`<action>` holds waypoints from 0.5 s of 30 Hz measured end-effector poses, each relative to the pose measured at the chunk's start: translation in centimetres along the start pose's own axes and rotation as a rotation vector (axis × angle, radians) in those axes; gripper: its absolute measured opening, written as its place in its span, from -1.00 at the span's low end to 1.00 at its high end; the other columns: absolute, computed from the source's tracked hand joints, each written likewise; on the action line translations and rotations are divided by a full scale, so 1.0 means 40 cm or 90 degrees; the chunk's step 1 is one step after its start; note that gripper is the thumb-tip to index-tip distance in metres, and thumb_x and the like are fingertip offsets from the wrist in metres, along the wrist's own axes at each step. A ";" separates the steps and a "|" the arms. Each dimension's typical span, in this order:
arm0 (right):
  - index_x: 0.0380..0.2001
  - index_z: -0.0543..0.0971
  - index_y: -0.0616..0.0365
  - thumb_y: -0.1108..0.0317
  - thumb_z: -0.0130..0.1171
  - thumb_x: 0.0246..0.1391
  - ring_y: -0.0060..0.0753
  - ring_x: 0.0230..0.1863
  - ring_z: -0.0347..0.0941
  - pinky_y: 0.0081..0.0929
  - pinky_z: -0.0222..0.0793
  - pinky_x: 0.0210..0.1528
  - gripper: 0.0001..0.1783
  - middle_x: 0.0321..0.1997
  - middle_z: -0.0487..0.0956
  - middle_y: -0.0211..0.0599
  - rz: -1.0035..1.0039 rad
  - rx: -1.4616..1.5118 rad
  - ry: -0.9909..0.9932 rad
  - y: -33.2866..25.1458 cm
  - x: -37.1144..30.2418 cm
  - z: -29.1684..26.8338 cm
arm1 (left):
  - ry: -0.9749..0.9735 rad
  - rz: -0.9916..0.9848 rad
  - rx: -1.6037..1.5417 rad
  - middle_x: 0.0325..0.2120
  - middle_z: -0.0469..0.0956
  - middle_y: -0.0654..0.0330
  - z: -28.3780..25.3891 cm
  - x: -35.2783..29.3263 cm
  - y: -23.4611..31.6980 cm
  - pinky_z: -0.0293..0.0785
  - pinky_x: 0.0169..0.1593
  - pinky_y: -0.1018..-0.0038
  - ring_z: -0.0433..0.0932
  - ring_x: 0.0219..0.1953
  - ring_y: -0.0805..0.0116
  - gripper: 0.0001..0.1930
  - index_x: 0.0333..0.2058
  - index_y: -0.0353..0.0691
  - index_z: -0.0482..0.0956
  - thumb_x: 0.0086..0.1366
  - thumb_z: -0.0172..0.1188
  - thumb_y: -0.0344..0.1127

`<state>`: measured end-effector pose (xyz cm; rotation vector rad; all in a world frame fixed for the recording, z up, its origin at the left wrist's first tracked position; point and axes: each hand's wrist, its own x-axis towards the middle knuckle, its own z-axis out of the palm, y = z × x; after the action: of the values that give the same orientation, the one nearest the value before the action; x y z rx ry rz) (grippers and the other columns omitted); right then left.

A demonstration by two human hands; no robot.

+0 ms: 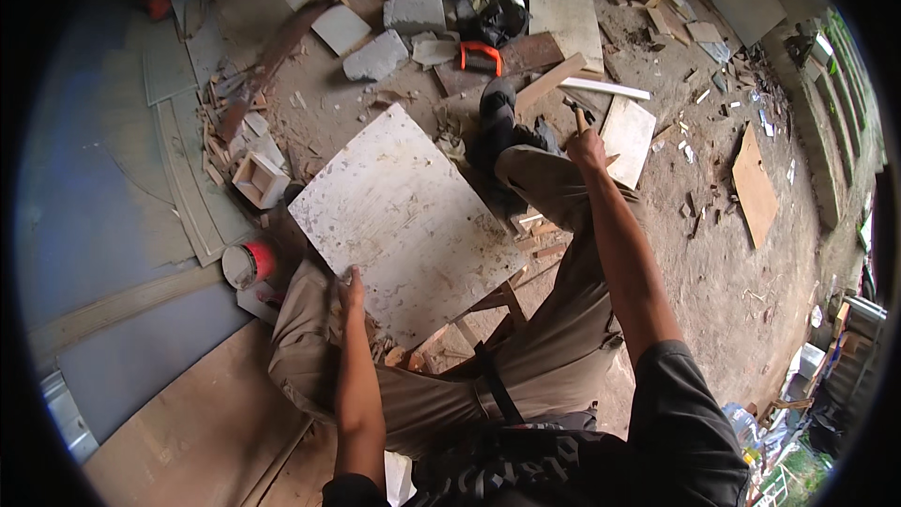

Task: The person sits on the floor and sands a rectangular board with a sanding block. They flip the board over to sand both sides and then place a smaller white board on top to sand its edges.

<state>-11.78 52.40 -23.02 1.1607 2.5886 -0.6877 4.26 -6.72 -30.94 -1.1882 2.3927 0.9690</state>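
A square white board (408, 225), worn and flecked with dirt, lies tilted across my lap, between my knees. My left hand (351, 291) grips its lower left edge, the thumb on top and the other fingers hidden beneath. Off to the right, over my right knee, my right hand (587, 148) is wrapped round the wooden handle of a hammer (581, 118). The hammer's dark head points up and away, well apart from the board. Under the board's near corner, wooden pieces (513, 302) show between my legs.
A red bucket (251, 264) and a small wooden box (260, 180) stand to the left. Ahead lie concrete blocks (376, 55), an orange handle-shaped object (481, 57), planks and boards. Brown plywood (754, 188) lies on the dirt floor at right, among scattered scraps.
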 end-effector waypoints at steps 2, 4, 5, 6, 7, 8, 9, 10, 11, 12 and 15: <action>-0.08 0.61 0.37 0.31 0.08 0.13 0.27 0.07 0.55 0.01 0.45 0.13 -0.62 -0.03 0.60 0.32 -0.066 -0.034 -0.015 -0.022 -0.012 0.066 | 0.042 0.025 0.070 0.30 0.25 -0.34 -0.026 0.016 -0.042 0.14 0.38 0.04 0.21 0.36 -0.25 -0.09 0.30 -0.57 0.21 0.28 0.26 0.14; -0.12 0.62 0.36 0.30 0.05 0.16 0.29 0.05 0.55 0.03 0.46 0.10 -0.64 -0.06 0.60 0.35 -0.088 -0.057 -0.035 -0.035 0.004 0.089 | 0.178 0.173 0.095 0.37 0.10 -0.34 -0.001 -0.005 0.018 0.03 0.41 -0.03 0.10 0.39 -0.32 -0.11 0.38 -0.41 0.09 0.27 0.29 -0.01; -0.10 0.59 0.35 0.34 0.06 0.14 0.28 0.05 0.55 0.04 0.46 0.09 -0.66 -0.05 0.60 0.33 -0.064 -0.075 -0.054 0.002 0.012 0.091 | 0.212 0.266 0.106 0.36 0.09 -0.35 0.035 -0.080 0.146 0.02 0.41 -0.06 0.09 0.40 -0.31 -0.13 0.39 -0.36 0.08 0.27 0.29 -0.06; -0.08 0.57 0.34 0.38 0.07 0.12 0.28 0.05 0.55 0.06 0.46 0.09 -0.66 -0.03 0.60 0.32 -0.061 -0.069 -0.084 -0.017 0.010 0.111 | 0.215 0.423 0.024 0.37 0.05 -0.35 0.032 -0.086 0.228 0.03 0.40 -0.11 0.06 0.40 -0.33 -0.17 0.40 -0.31 0.07 0.28 0.28 -0.15; -0.10 0.56 0.34 0.37 0.06 0.13 0.29 0.05 0.55 0.07 0.46 0.08 -0.68 -0.05 0.60 0.31 -0.067 -0.054 -0.053 -0.046 0.006 0.136 | 0.218 0.466 0.024 0.37 0.07 -0.32 0.043 -0.075 0.298 0.03 0.39 -0.16 0.06 0.41 -0.32 -0.20 0.39 -0.31 0.08 0.30 0.27 -0.19; -0.12 0.56 0.34 0.36 0.05 0.14 0.31 0.04 0.55 0.08 0.46 0.07 -0.69 -0.07 0.60 0.31 -0.070 -0.044 -0.021 -0.050 0.003 0.163 | 0.227 0.515 0.039 0.39 0.05 -0.30 0.070 -0.058 0.360 0.02 0.38 -0.20 0.04 0.43 -0.29 -0.23 0.39 -0.29 0.10 0.33 0.23 -0.16; -0.14 0.55 0.33 0.35 0.04 0.16 0.32 0.03 0.55 0.09 0.46 0.06 -0.71 -0.08 0.61 0.31 -0.074 -0.043 0.000 -0.053 0.018 0.197 | 0.171 0.570 0.117 0.41 0.06 -0.23 0.113 -0.047 0.467 -0.02 0.39 -0.24 0.03 0.46 -0.20 -0.30 0.39 -0.26 0.13 0.39 0.14 -0.10; -0.17 0.53 0.32 0.35 -0.01 0.19 0.36 0.00 0.55 0.12 0.45 0.03 -0.73 -0.09 0.60 0.30 -0.080 -0.039 0.009 -0.060 0.039 0.243 | 0.184 0.612 0.194 0.42 0.09 -0.14 0.134 -0.005 0.491 -0.05 0.41 -0.23 0.03 0.48 -0.13 -0.34 0.39 -0.23 0.17 0.44 0.05 -0.04; -0.15 0.53 0.32 0.32 0.01 0.20 0.36 -0.01 0.55 0.13 0.45 0.03 -0.71 -0.09 0.60 0.30 -0.065 -0.046 0.028 -0.069 0.043 0.270 | 0.152 0.612 0.237 0.43 0.11 -0.08 0.160 0.022 0.507 -0.12 0.44 -0.21 0.04 0.48 -0.08 -0.36 0.39 -0.20 0.17 0.45 -0.01 -0.02; -0.13 0.53 0.32 0.29 0.02 0.21 0.37 -0.02 0.55 0.13 0.45 0.03 -0.69 -0.08 0.60 0.30 -0.048 -0.052 0.046 -0.080 0.048 0.298 | 0.199 0.609 0.295 0.44 0.11 -0.04 0.177 0.028 0.504 -0.18 0.46 -0.18 0.05 0.48 -0.06 -0.36 0.41 -0.17 0.16 0.45 -0.05 -0.01; -0.04 0.52 0.27 0.13 0.13 0.22 0.30 0.14 0.43 0.15 0.33 0.15 -0.58 0.03 0.53 0.22 -0.091 -0.126 0.155 -0.127 0.071 0.344 | 0.172 0.587 0.274 0.45 0.10 0.00 0.186 0.038 0.481 -0.21 0.48 -0.14 0.05 0.49 -0.03 -0.35 0.41 -0.17 0.18 0.44 -0.06 -0.02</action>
<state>-17.32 44.38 -34.37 1.0637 2.8853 -0.3205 -12.09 5.77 -28.74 -0.0131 3.1968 0.4295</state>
